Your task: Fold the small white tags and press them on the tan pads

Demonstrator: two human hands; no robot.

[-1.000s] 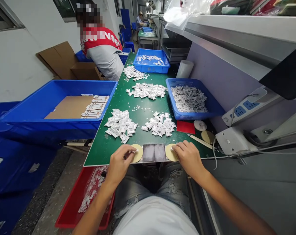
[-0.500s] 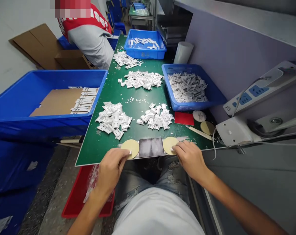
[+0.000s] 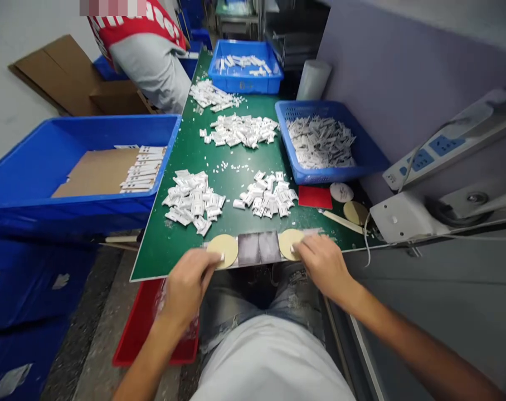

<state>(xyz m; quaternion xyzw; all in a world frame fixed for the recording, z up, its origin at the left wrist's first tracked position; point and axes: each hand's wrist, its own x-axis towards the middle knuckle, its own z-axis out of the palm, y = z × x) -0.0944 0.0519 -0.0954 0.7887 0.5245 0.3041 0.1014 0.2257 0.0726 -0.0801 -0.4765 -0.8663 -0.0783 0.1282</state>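
Observation:
My left hand [image 3: 192, 273] pinches a small white piece [image 3: 222, 257] over the left round yellow disc [image 3: 225, 245] at the table's front edge. My right hand [image 3: 322, 259] is closed on another small white piece [image 3: 292, 249], held against the right yellow disc [image 3: 287, 239]. Two dark grey square pads [image 3: 259, 248] lie side by side between the discs. Beyond them on the green table [image 3: 232, 184] are a left pile of white plastic parts [image 3: 196, 200] and a right pile [image 3: 269, 195].
Behind are more white piles [image 3: 240, 131], a blue basket of parts [image 3: 332, 175] and a blue tray [image 3: 244, 84]. A large blue bin [image 3: 81, 203] stands left, a red bin [image 3: 131, 334] below. A red card [image 3: 315, 196] and power strip [image 3: 453, 139] are right. A person's sleeve [image 3: 152, 67] shows far left.
The view has shifted slightly. My right hand's white piece has moved slightly up and left on its disc. Both hands keep their pinch.

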